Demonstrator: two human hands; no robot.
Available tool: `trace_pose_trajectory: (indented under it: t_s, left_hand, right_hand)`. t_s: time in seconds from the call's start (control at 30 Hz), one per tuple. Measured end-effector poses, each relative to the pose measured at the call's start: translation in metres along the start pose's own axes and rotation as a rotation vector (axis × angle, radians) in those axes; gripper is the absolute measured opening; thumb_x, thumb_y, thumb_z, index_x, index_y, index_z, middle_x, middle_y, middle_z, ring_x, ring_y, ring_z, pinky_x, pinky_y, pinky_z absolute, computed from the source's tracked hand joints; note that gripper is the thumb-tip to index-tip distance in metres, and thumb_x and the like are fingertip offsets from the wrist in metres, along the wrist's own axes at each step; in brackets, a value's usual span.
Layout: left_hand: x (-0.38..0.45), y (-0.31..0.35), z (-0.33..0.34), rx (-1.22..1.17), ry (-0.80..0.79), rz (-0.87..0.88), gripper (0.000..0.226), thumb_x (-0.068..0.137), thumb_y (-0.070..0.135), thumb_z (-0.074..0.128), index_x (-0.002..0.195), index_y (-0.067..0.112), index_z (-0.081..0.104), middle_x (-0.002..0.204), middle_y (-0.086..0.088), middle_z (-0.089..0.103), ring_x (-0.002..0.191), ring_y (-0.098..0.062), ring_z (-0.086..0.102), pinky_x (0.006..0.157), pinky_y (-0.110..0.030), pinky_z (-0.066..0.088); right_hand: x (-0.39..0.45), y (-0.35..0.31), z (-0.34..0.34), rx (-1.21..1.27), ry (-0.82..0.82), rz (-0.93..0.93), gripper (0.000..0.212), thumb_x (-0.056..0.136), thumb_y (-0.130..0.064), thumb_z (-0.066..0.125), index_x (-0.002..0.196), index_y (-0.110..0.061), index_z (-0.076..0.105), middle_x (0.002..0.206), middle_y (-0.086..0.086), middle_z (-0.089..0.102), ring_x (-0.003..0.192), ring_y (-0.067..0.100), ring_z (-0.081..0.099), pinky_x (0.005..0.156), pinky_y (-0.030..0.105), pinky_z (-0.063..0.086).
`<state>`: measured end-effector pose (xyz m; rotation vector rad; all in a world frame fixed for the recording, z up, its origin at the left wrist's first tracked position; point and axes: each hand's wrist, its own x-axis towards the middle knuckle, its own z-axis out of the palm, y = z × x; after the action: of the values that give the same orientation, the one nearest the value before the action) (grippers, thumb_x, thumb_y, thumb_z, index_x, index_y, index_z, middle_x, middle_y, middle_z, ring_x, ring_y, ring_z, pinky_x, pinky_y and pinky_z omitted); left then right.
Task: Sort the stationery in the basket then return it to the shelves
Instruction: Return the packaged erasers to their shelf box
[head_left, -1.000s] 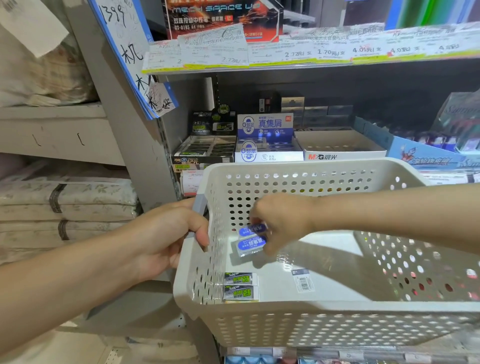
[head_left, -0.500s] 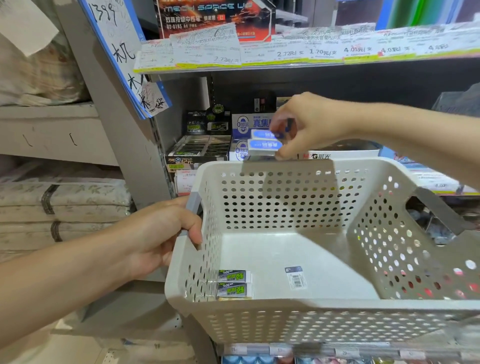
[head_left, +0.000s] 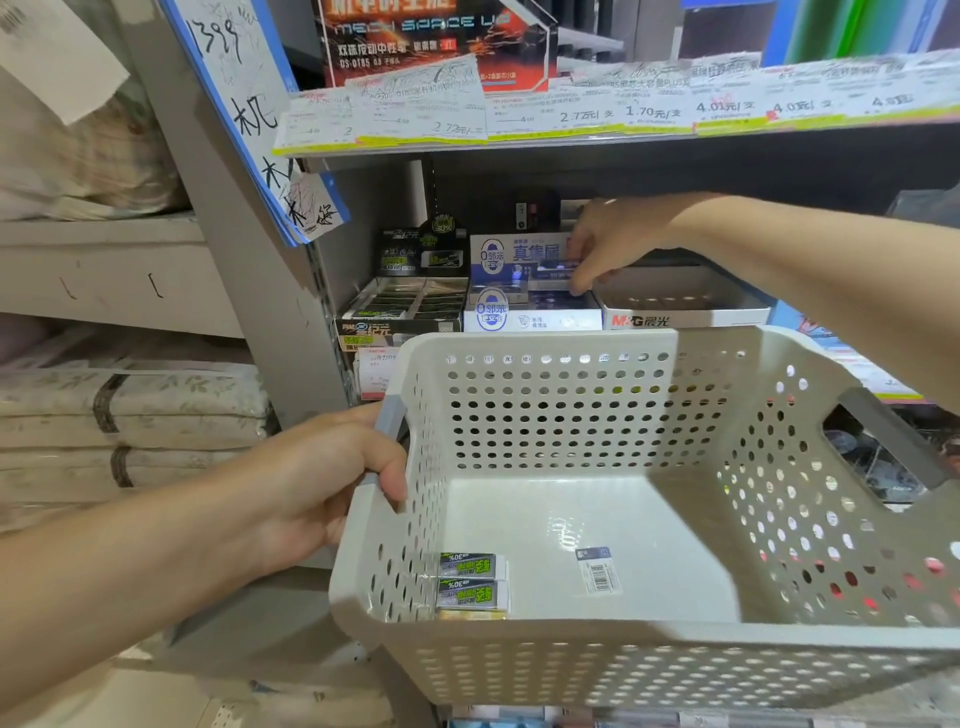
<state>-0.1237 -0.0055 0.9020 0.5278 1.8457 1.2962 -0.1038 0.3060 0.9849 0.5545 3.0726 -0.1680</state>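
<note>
Leftmost, folded bedding (head_left: 130, 410) stacked soft and quilted on a neighbouring shelf, beside a grey steel upright. Next, left hand (head_left: 317, 483) curled round the grey handle (head_left: 389, 421) of the basket (head_left: 649, 660), thumb over the rim, carrying it level in front of the shelves. Rigid perforated plastic, off-white, smooth-floored; probably light and stiff, best carried by that handle or the matching cut-out opposite. Inside, against the near left wall, two green-and-black erasers (head_left: 470, 584) side by side, touching, with something yellowish just under them, too hidden to name. Small wrapped blocks, glossy sleeves, likely light, firm and a little slick; a pinch across the long sides should serve. Barcode sticker (head_left: 598, 570) flat on the basket floor, apart from them. Behind and above, black display carton (head_left: 405, 306) on the shelf, a likely home for those two. Beside it the blue-and-white display box (head_left: 519, 312). Over that box, right hand (head_left: 608, 244), fingers bent down, pinching blue erasers (head_left: 556, 273) and lowering them into its tray; blurred, so count unclear. Further right, white cardboard tray (head_left: 680, 306), red lettering on its front. Above, paper price tags (head_left: 571, 111) along the shelf edge.
</note>
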Motion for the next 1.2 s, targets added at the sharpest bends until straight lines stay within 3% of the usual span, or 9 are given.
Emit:
trace_pose_trajectory:
  t_s: [0.17,0.33,0.5,0.63,0.8,0.93,1.2]
  left_hand:
    - [0.002,0.000,-0.002,-0.014,-0.027,0.020,0.060,0.068,-0.015,0.039,0.102,0.024,0.070,0.093,-0.013,0.074,0.083,-0.034,0.067,0.071,-0.045,0.057]
    - [0.003,-0.001,-0.003,-0.014,-0.043,0.032,0.059,0.070,-0.015,0.038,0.101,0.023,0.071,0.093,-0.014,0.074,0.078,-0.032,0.068,0.070,-0.043,0.056]
    - [0.005,-0.002,-0.003,-0.033,-0.037,0.036,0.061,0.070,-0.016,0.038,0.104,0.024,0.070,0.095,-0.015,0.074,0.084,-0.035,0.068,0.074,-0.046,0.056]
    - [0.005,-0.002,-0.003,-0.053,-0.042,0.034,0.063,0.070,-0.016,0.039,0.105,0.025,0.070,0.095,-0.015,0.074,0.087,-0.037,0.069,0.066,-0.043,0.059]
    - [0.005,-0.002,-0.003,-0.051,-0.046,0.035,0.062,0.070,-0.017,0.038,0.106,0.024,0.069,0.095,-0.015,0.074,0.089,-0.037,0.069,0.071,-0.048,0.058]
    - [0.004,-0.003,-0.003,-0.043,-0.018,0.025,0.061,0.068,-0.018,0.039,0.105,0.020,0.070,0.097,-0.018,0.073,0.097,-0.044,0.066,0.089,-0.061,0.049]
    - [0.005,-0.004,-0.005,-0.028,0.009,0.017,0.062,0.068,-0.017,0.039,0.104,0.022,0.071,0.099,-0.018,0.073,0.099,-0.045,0.065,0.086,-0.063,0.049]
  right_hand:
    - [0.007,0.000,0.003,-0.040,-0.044,0.007,0.020,0.080,-0.032,0.068,0.089,-0.014,0.069,0.078,0.002,0.065,0.069,0.015,0.059,0.059,0.022,0.043]
    - [0.013,0.001,0.005,-0.071,-0.041,-0.015,0.030,0.079,-0.032,0.070,0.103,-0.014,0.070,0.099,0.006,0.070,0.091,0.024,0.064,0.081,0.033,0.051]
    - [0.014,0.005,0.008,-0.011,-0.026,-0.018,0.031,0.082,-0.031,0.069,0.109,-0.015,0.068,0.103,0.002,0.068,0.087,0.017,0.062,0.070,0.023,0.046]
    - [0.015,0.006,0.012,-0.023,0.014,-0.007,0.036,0.081,-0.033,0.071,0.113,-0.015,0.067,0.105,0.002,0.068,0.086,0.018,0.060,0.070,0.023,0.043]
    - [0.011,0.009,0.014,0.049,0.079,-0.010,0.040,0.077,-0.029,0.076,0.114,-0.014,0.067,0.112,0.002,0.065,0.090,0.018,0.058,0.078,0.026,0.044]
    - [0.010,0.008,0.013,0.036,0.066,-0.016,0.036,0.079,-0.027,0.074,0.113,-0.015,0.069,0.113,0.000,0.066,0.092,0.017,0.058,0.082,0.026,0.043]
    - [0.011,0.009,0.020,0.040,0.099,-0.043,0.028,0.082,-0.023,0.071,0.108,-0.014,0.072,0.111,0.002,0.069,0.093,0.018,0.059,0.087,0.027,0.044]
